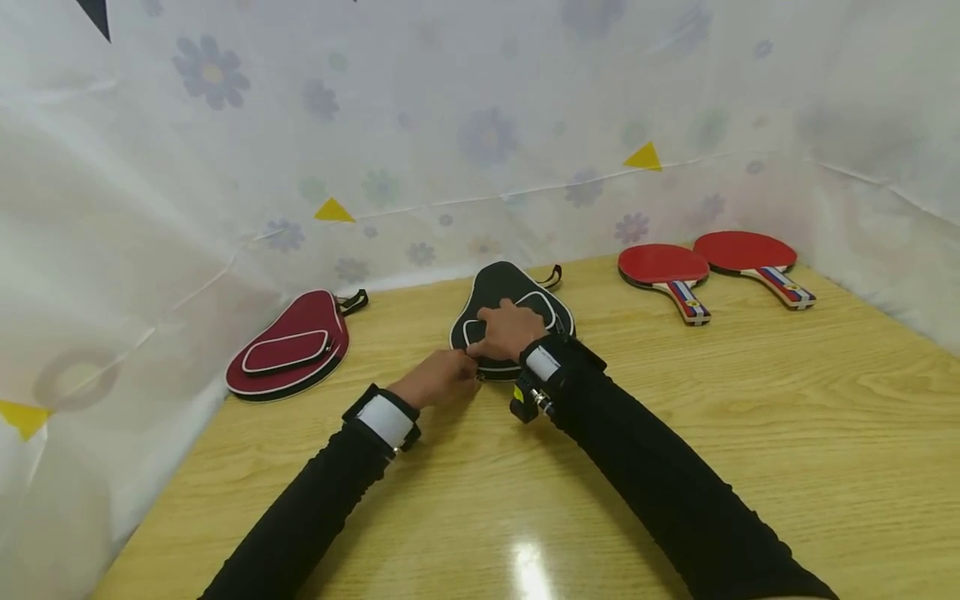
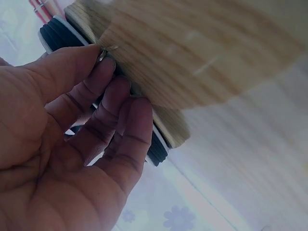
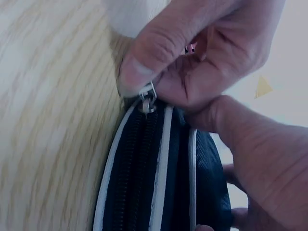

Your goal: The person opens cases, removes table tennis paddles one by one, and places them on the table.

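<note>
A black table tennis paddle case [image 1: 498, 283] with white piping lies on the table, a small pocket on its upper face. At its near left edge, my left hand [image 1: 441, 379] pinches a metal zipper pull [image 3: 147, 98] between thumb and index finger. The zipper track [image 3: 132, 168] runs along the case's side, its teeth looking closed in the right wrist view. My right hand [image 1: 510, 329] lies over the case and holds it, one fingertip close beside the left hand. Part of the pocket is hidden under that hand.
A dark red paddle case [image 1: 288, 350] with a wrist strap lies to the left. Two red paddles [image 1: 663, 263] [image 1: 746, 250] lie at the back right of the wooden table [image 1: 787, 417]. Behind stands a flower-patterned sheet [image 1: 450, 125] with yellow triangles.
</note>
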`<state>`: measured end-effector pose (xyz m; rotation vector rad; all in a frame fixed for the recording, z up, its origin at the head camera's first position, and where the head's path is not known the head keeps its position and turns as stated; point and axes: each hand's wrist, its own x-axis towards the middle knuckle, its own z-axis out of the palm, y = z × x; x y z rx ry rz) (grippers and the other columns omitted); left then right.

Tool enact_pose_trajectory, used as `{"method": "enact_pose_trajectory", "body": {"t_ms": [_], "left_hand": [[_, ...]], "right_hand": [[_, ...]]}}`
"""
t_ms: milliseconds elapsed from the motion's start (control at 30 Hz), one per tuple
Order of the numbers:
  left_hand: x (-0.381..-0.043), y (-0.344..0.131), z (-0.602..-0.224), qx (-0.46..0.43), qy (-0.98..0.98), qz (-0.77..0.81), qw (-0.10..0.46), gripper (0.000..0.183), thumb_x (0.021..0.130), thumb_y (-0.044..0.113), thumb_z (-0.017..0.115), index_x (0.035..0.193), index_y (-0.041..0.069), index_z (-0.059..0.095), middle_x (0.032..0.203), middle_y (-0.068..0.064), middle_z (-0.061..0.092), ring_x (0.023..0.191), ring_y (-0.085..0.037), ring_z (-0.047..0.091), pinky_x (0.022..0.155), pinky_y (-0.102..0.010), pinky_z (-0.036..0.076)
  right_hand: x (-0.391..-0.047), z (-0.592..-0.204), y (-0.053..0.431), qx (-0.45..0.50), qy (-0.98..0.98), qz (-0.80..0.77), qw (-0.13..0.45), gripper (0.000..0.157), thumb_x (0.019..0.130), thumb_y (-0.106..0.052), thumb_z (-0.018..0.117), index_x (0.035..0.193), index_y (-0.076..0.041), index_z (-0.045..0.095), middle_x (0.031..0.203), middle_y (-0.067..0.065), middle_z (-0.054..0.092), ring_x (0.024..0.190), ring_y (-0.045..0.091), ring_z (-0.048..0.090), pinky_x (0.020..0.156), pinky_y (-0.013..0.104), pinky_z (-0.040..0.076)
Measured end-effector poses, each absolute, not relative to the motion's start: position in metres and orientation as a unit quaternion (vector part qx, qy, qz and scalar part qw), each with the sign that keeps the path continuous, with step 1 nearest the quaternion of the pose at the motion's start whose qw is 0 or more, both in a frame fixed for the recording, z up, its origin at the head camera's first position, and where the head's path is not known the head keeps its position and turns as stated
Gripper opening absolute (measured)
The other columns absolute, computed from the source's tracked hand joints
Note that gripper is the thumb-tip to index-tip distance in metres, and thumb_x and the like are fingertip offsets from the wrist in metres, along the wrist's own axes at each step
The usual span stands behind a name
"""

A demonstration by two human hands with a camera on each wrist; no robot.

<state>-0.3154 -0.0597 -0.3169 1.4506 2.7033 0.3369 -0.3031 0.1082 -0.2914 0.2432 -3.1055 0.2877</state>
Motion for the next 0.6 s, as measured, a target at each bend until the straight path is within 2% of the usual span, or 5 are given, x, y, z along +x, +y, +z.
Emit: {"method": "enact_pose_trajectory", "body": {"t_ms": [133,333,600], "left_hand": [[-0.315,-0.06,-0.318,0.475,0.872,0.114,0.028,0.02,0.094,0.005,0.066,0.075,0.003,0.065,0.067,0.001,0.052,0.063,-0.011,0.045,0.063,-0.027,0.04],[-0.314,-0.061,-0.319,0.479,0.868,0.123,0.027,0.018,0.095,0.005,0.065,0.077,0.003,0.066,0.069,-0.001,0.055,0.063,-0.011,0.046,0.063,-0.026,0.041],[-0.312,-0.06,-0.315,0.482,0.866,0.128,0.03,0.021,0.095,0.005,0.066,0.075,0.004,0.062,0.067,0.002,0.05,0.061,-0.009,0.043,0.06,-0.024,0.037]], "right_hand": [[-0.306,-0.295,0.116,0.1,-0.986,0.131,-0.014,0.07,0.094,-0.05,0.066,0.152,-0.016,0.046,0.154,0.023,0.039,0.129,0.045,0.051,0.101,0.057,0.046],[-0.308,-0.296,0.128,0.148,-0.979,0.136,-0.029,0.066,0.094,-0.044,0.066,0.151,-0.014,0.048,0.15,0.024,0.041,0.128,0.042,0.052,0.103,0.054,0.044],[-0.31,-0.29,0.142,0.186,-0.968,0.158,-0.06,0.062,0.093,-0.037,0.068,0.147,-0.012,0.048,0.155,0.023,0.035,0.134,0.042,0.045,0.105,0.053,0.041]]}}
